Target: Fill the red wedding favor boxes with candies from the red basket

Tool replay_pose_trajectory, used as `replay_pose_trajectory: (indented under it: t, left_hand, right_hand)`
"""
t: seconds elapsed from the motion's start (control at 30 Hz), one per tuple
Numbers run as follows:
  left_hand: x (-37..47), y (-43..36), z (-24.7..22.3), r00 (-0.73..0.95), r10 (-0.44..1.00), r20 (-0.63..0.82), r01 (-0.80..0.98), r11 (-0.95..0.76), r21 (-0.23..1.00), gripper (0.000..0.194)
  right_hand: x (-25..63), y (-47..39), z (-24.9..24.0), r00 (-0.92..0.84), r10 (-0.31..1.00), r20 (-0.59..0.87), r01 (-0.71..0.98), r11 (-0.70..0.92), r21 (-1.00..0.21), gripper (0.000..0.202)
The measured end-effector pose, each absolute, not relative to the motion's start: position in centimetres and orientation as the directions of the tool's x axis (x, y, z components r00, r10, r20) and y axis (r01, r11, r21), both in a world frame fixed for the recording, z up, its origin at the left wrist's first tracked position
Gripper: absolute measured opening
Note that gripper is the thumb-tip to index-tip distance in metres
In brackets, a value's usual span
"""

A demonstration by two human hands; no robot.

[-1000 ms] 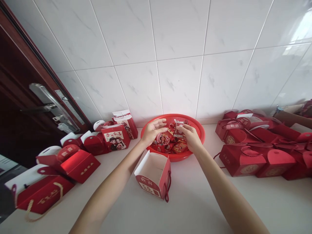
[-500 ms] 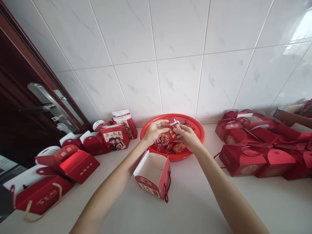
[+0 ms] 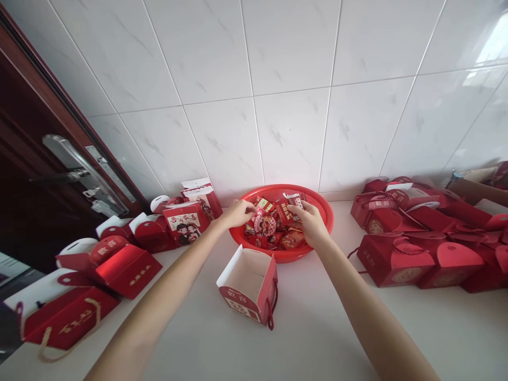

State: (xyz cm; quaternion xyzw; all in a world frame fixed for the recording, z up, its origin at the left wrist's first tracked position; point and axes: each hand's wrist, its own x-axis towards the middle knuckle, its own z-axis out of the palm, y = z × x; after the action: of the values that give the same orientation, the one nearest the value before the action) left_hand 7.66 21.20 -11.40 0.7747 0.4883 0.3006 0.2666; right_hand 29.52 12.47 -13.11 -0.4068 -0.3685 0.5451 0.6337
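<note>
Wrapped candies [image 3: 273, 225] heaped in red basket [image 3: 323, 206] against tiled wall, dead ahead of both hands. Open gift box [image 3: 248, 283] on counter just in front of basket, mouth up, nearer person, between forearms. Right hand [image 3: 311, 222] over heap, fingers curled on small red-white packet [image 3: 296, 203]. Left hand [image 3: 237, 213] at basket's left rim, fingers bent, touching candies; firm grip not discernible. Both hands about equally near heap.

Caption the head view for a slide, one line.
Two bare hands, left hand and right hand, reach into a round red plastic basket of wrapped sweets, behind an open red paper gift box.
</note>
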Motion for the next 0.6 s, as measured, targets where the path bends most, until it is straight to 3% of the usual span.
replay_pose_trajectory:
  t: [0.27, 0.6]
  left_hand:
    - [8.4, 22.7, -12.7, 0.366, 0.917, 0.158, 0.774, -0.394, 0.497, 0.029]
    - [8.1, 22.5, -13.0, 0.429, 0.903, 0.02, 0.81, -0.394, 0.434, 0.023]
  right_hand:
    - [29.5, 12.7, -13.2, 0.199, 0.979, 0.031, -0.416, 0.113, -0.902, 0.029]
    - [29.5, 12.5, -12.9, 0.228, 0.973, 0.029, -0.435, 0.128, -0.891, 0.026]
